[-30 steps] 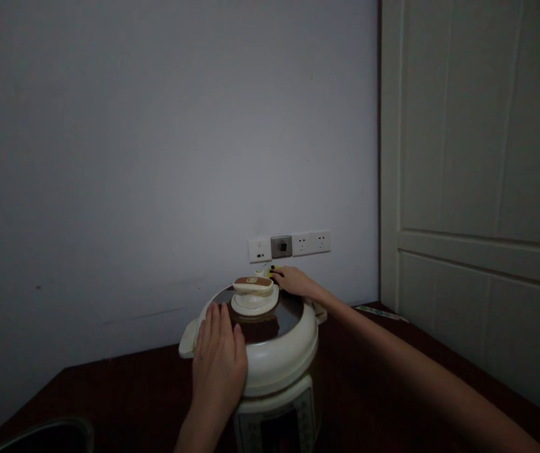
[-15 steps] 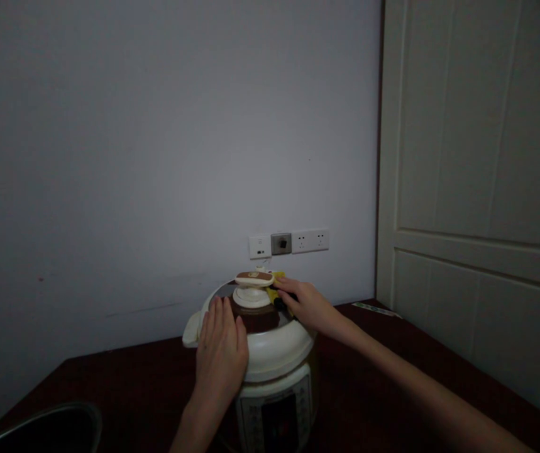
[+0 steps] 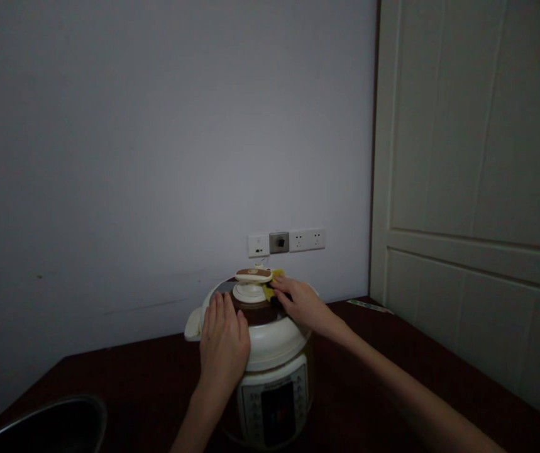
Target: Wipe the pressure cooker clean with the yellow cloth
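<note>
A white electric pressure cooker (image 3: 274, 343) stands before me on a dark red tabletop, its control panel facing me. On top is a lid with a brown-topped handle (image 3: 254, 275). My left hand (image 3: 225, 343) lies on the front left of the lid, fingers stretched out and holding nothing. Just right of the lid handle, my right hand (image 3: 300, 305) presses a yellow and black cloth (image 3: 270, 292) against the lid. Its fingers are bent over the cloth, and part of the cloth is hidden beneath them.
A dark, metal-rimmed pot (image 3: 62, 421) is partly in view at the lower left. Sockets and a switch (image 3: 279, 242) sit on the wall behind the cooker. A flat patterned strip (image 3: 368, 306) lies by the white panelled door (image 3: 468, 283) at right.
The view has shifted slightly. My right hand and the cloth have moved a little beside the lid handle. My left hand stays on the lid.
</note>
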A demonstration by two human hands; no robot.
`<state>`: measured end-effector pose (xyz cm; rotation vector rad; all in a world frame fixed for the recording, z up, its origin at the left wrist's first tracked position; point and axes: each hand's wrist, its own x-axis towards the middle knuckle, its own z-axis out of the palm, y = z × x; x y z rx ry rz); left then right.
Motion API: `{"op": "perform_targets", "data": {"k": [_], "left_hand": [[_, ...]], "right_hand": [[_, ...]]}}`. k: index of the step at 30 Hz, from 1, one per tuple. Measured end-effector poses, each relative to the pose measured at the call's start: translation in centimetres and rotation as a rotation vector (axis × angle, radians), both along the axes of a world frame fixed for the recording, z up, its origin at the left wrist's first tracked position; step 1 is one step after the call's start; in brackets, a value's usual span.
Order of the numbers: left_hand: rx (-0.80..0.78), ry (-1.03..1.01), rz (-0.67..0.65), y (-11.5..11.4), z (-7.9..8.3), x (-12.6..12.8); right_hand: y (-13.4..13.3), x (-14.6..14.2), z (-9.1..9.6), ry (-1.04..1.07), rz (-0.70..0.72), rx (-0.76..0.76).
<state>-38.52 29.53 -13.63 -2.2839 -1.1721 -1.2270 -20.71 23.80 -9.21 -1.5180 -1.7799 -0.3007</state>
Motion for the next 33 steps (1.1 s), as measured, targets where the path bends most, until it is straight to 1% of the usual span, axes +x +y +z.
{"op": "perform_targets", "data": {"k": [2,4,7,9,11,13,15,16,18,19,20,21,23,25,27,29,31,33], "left_hand": [[0.006,0.003,-0.011,0.0,-0.1,0.0],[0.013,-0.003,-0.031,0.2,-0.3,0.0],[0.004,-0.032,-0.083,0.9,-0.7,-0.1],[-0.049,-0.053,-0.131,1.4,-0.7,-0.4],[-0.136,-0.082,-0.176,1.6,-0.2,-1.0],[-0.167,-0.118,-0.23,1.1,0.9,-1.6],[-0.109,-0.104,-0.316,-0.4,2.3,-2.0],[-0.06,-0.056,-0.372,-1.4,2.9,-2.0],[0.006,0.122,-0.466,-3.7,3.7,-1.5],[0.035,0.226,-0.485,-4.7,3.9,-0.9],[0.055,0.318,-0.484,-5.6,4.0,-0.2],[0.068,0.374,-0.453,-6.3,3.9,0.6],[0.085,0.415,-0.342,-7.2,3.7,2.1],[0.102,0.425,-0.24,-7.5,3.7,3.0],[0.113,0.462,-0.188,-7.8,4.0,3.2],[0.104,0.524,-0.166,-8.3,4.6,2.6],[0.063,0.575,-0.161,-8.8,5.5,1.3],[0.004,0.556,-0.147,-8.9,6.8,-0.6]], "right_hand": [[-1.6,-1.4,-0.7,-0.015,0.016,0.052],[-2.6,-2.1,-1.2,-0.026,0.048,0.078],[-3.3,-2.3,-1.5,-0.021,0.117,0.084],[-3.7,-2.1,-1.6,-0.015,0.19,0.09],[-4.3,-2.1,-1.8,0.012,0.265,0.11],[-4.8,-2.1,-2.0,0.087,0.312,0.13],[-5.0,-2.1,-2.1,0.235,0.338,0.125],[-5.0,-2.1,-2.1,0.344,0.348,0.111],[-4.7,-1.9,-2.2,0.613,0.387,0.083],[-4.4,-1.8,-2.2,0.756,0.422,0.089],[-4.1,-1.6,-2.3,0.889,0.464,0.11],[-3.7,-1.4,-2.4,1.005,0.501,0.147],[-3.2,-1.0,-2.5,1.164,0.533,0.232],[-3.1,-0.3,-2.6,1.212,0.473,0.3],[-3.4,0.6,-2.8,1.138,0.341,0.357],[-3.8,1.7,-3.0,0.962,0.186,0.422],[-3.9,3.0,-3.5,0.745,0.037,0.467],[-3.5,4.0,-4.2,0.585,-0.081,0.454]]}}
